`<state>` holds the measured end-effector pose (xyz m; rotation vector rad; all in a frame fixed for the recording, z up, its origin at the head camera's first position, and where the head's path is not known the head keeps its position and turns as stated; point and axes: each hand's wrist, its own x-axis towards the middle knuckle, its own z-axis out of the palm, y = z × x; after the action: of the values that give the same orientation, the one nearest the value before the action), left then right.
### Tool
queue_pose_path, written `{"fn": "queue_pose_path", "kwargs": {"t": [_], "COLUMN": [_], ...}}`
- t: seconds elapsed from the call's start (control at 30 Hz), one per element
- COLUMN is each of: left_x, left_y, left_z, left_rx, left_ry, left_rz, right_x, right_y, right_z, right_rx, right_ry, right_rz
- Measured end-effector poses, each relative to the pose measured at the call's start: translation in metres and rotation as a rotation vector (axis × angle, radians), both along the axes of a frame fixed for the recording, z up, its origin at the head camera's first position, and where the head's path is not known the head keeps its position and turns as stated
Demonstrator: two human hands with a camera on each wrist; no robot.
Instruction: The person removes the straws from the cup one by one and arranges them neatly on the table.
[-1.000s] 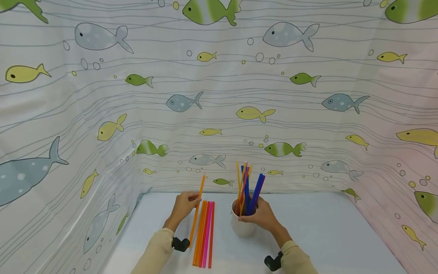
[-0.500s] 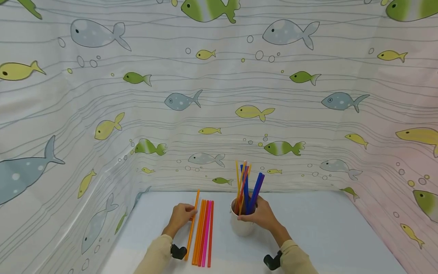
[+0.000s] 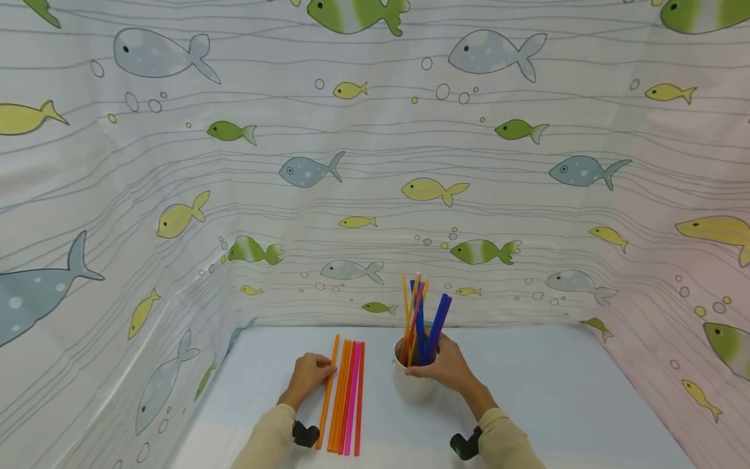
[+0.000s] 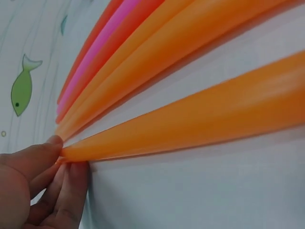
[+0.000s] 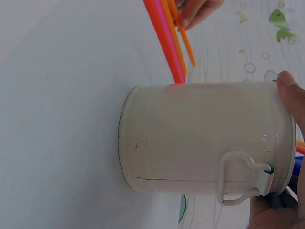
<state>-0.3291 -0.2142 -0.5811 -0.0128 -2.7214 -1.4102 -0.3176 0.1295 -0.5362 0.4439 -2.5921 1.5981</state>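
At the left of the row, my left hand [image 3: 309, 376] pinches the upper part of an orange straw [image 3: 325, 407], which lies along the table. In the left wrist view, thumb and fingers hold the end of this orange straw [image 4: 190, 119], a small gap away from the others. To its right lie orange straws [image 3: 338, 397], a pink straw [image 3: 353, 397] and red straws [image 3: 360, 397], side by side. My right hand [image 3: 448, 366] grips the rim of a white metal pot [image 3: 413, 385] standing upright. Blue, purple, orange, red and yellow straws [image 3: 435, 326] stand in it.
A white table [image 3: 551, 397] carries everything. Fish-printed cloth [image 3: 375, 143] surrounds it at the back and both sides. A small side handle [image 5: 224, 179] sticks out from the pot in the right wrist view. Dark wrist cameras [image 3: 305, 433] sit on both sleeves.
My left hand has lowered the orange straw toward me and left, from a raised slant down to lying beside the row. The right hand has stayed on the pot.
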Motion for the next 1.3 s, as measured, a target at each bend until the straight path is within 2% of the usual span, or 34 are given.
{"fn": "queue_pose_path", "kwargs": {"t": [0.53, 0.93, 1.07, 1.17, 1.3], "left_x": [0.003, 0.009, 0.007, 0.003, -0.003], "left_y": [-0.001, -0.003, -0.006, -0.003, 0.011], "left_z": [0.003, 0.005, 0.005, 0.013, 0.038], "left_rx": [-0.004, -0.042, -0.052, -0.062, -0.048], "left_ry": [-0.028, 0.012, 0.031, 0.072, 0.158], "left_rz": [0.01, 0.008, 0.006, 0.001, -0.038], "right_x": [-0.001, -0.002, 0.0, 0.001, 0.0], "right_y": [-0.001, 0.0, -0.001, -0.001, 0.0], "right_z": [0.0, -0.003, -0.002, -0.001, -0.001], "right_rx": [-0.002, 0.001, -0.004, 0.001, 0.006], "right_ry": [0.014, 0.023, 0.021, 0.02, 0.023], "right_rz": [0.007, 0.015, 0.013, 0.006, 0.0]}}
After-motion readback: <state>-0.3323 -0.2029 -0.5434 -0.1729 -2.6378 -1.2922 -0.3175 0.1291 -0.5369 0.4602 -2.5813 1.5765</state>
